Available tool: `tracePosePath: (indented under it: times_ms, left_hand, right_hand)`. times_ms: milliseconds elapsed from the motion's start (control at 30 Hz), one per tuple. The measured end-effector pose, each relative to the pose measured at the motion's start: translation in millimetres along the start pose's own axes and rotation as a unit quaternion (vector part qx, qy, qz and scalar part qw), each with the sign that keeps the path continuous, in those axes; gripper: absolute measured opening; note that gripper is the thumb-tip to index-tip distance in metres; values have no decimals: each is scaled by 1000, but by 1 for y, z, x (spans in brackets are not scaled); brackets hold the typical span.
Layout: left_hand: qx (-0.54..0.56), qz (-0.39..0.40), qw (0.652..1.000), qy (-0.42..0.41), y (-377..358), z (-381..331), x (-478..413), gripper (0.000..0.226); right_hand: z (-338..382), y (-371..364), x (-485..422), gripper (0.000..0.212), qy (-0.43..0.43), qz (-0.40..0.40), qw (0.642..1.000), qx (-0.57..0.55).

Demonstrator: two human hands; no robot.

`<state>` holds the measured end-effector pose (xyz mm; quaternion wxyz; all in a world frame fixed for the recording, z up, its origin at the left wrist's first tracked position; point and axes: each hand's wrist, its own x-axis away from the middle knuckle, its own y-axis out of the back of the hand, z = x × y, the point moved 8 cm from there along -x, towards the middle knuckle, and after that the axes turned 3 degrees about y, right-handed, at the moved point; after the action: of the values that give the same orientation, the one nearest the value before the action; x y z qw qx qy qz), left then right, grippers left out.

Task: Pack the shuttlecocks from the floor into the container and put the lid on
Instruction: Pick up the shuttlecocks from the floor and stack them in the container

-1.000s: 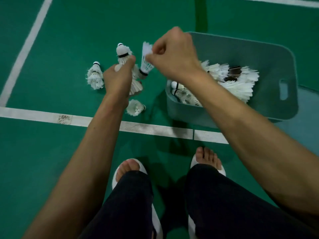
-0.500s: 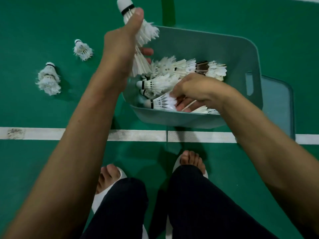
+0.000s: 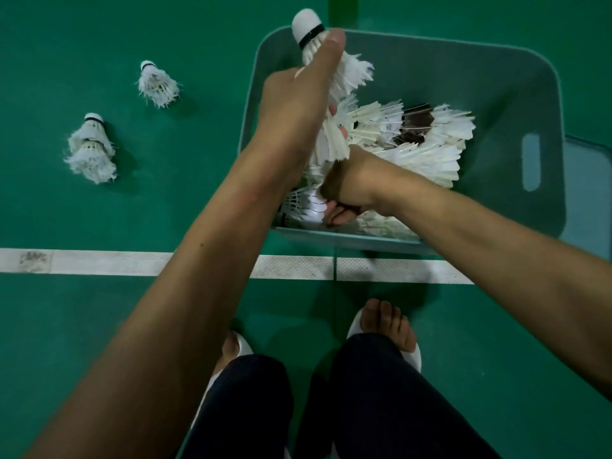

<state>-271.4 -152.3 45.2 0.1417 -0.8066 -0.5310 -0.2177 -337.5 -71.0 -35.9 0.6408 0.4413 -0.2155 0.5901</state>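
Left hand [image 3: 298, 104] grips a nested stack of white feather shuttlecocks [image 3: 351, 71], cork end up, above the grey-teal rectangular plastic container [image 3: 496, 77]; right hand [image 3: 354, 180], low at the near wall, curls its fingers round a single white shuttlecock [image 3: 309, 203]. Laying the stack flat beside the pile, feathers uncrushed, should keep the fill below the rim. Inside: a loose heap of white shuttlecocks [image 3: 430, 154] and one dark shuttlecock [image 3: 415, 122]. On the green court floor [image 3: 182, 144] lie a lone shuttlecock [image 3: 155, 84] and a nested pair [image 3: 91, 147]. Flat teal panel [image 3: 589, 180], probably the lid, lies just beside the container
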Motion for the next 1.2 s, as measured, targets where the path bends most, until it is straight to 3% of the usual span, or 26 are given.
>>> tracePosePath:
  times_ms: [100,133,233,400,533,633,733,800,933,1067,1200]
  left_hand:
    - [5,8,1000,20,-4,7,-1,34]
    - [14,14,1000,23,-4,9,-1,33]
    - [18,19,999,25,-1,12,-2,35]
    - [25,-5,999,40,10,17,-5,41]
    - [-1,7,999,41,4,16,-2,33]
    - [-36,38,998,32,-7,15,1,31]
    - [-66,81,994,23,-13,18,2,35]
    - [-81,64,995,8,-6,20,-1,45]
    - [-23,-8,1000,-8,19,19,-14,46]
    - [69,54,996,-27,9,12,-15,28]
    - [111,73,989,-64,3,3,-10,13]
  right_hand:
    - [2,5,-2,48,15,-27,999,8]
    - [4,6,1,49,16,-26,1000,0]
    - [9,17,12,14,30,-32,999,10]
    - [6,64,38,30,44,-7,998,37]
    - [11,105,57,29,100,-28,981,-166]
    - [11,93,58,42,67,46,922,-380]
    - [3,83,46,22,20,19,891,-453]
    - [-5,89,42,13,24,-20,905,-423]
    - [-28,117,59,16,24,-140,973,-182]
    - [-33,104,71,17,10,-135,991,-22]
    - [-21,76,60,13,12,-110,993,35]
